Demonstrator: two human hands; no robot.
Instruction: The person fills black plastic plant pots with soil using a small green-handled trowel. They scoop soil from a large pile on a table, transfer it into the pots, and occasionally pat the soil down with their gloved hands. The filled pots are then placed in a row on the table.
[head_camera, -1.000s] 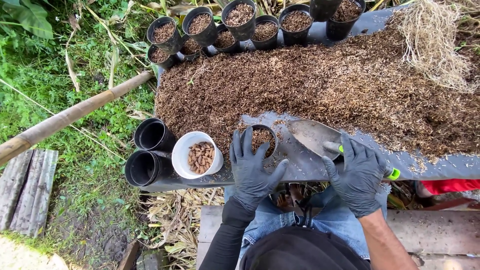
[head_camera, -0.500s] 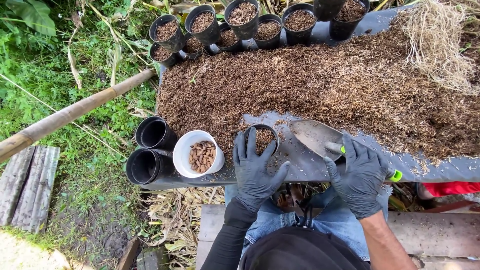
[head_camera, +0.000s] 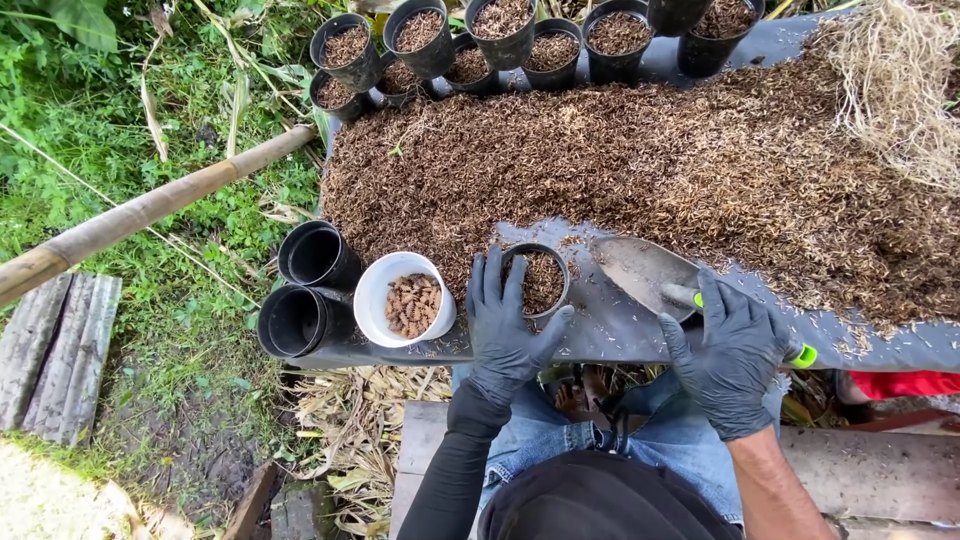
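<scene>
Gloved hands at a small pot and a trowel on a table covered with husk mix.

The left hand (head_camera: 507, 325) wraps half-open around the small black pot (head_camera: 540, 280), which stands upright and partly filled at the near edge of the pile (head_camera: 650, 170), so it stays steady. The right hand (head_camera: 735, 355) grips the green handle of the trowel (head_camera: 645, 272), whose blade lies flat just beside the pot. A white cup (head_camera: 378, 300) of seeds stands near.

Grey sheet-covered table (head_camera: 610, 335) is mostly buried under a big heap of brown husk mix (head_camera: 650, 170). Black pots (head_camera: 500, 35) line the far edge, a white cup (head_camera: 375, 300) and trowel (head_camera: 645, 272) sit near.
</scene>
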